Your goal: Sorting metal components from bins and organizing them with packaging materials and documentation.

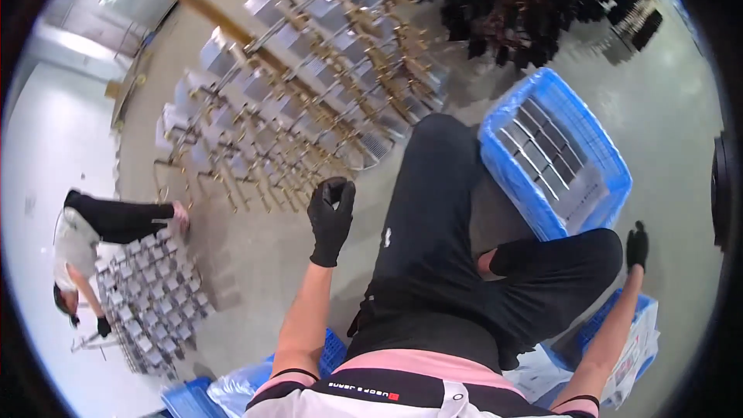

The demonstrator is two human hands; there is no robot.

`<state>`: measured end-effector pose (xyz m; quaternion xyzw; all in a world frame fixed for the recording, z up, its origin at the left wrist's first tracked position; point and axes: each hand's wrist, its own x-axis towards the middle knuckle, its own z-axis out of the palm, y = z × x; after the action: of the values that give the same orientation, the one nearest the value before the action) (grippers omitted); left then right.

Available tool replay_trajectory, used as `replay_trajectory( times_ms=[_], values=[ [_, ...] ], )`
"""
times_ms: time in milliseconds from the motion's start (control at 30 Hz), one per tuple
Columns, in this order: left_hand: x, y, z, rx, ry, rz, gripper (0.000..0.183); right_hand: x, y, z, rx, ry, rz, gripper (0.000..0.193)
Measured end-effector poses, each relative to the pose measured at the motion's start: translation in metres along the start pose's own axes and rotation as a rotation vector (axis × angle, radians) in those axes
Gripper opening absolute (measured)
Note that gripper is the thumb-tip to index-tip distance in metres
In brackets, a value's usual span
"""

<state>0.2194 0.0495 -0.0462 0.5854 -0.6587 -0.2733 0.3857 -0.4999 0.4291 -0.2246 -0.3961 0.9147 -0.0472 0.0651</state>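
My left hand (331,220), in a black glove, is raised in front of the rack of hanging parts. Its fingers curl and the thumb bends toward the forefinger, leaving a small pale gap. Whether anything small is in that pinch cannot be made out. Off to the right, my right hand (637,246), also black-gloved, reaches out beyond my bent knee with its fingers extended and nothing visible in them. Nearest to it is a blue plastic crate (600,135) lined with clear film. Inside the crate lie dark-and-silver slatted pieces (542,143) and a pale sheet (582,200).
Ahead stands a rack with rows of brass-coloured hooks (267,193) and grey blocks. Dark parts (503,0) hang farther right. A co-worker (77,240) bends over a rack of grey blocks (155,294) at left. Blue crates (186,399) and a film-covered bin (646,325) flank me.
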Motion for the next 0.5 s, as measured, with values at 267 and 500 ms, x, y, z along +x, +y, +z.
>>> replay_trajectory(
  times_ms=[267, 500],
  values=[
    [-0.035, -0.100, 0.029, -0.072, -0.200, -0.402, 0.024, 0.056, -0.249, -0.170, 0.434, 0.095, -0.274, 0.037],
    [0.019, -0.191, 0.146, -0.532, -0.241, -0.688, 0.020, 0.053, -0.349, -0.128, 0.469, -0.082, -0.564, 0.033]
  ],
)
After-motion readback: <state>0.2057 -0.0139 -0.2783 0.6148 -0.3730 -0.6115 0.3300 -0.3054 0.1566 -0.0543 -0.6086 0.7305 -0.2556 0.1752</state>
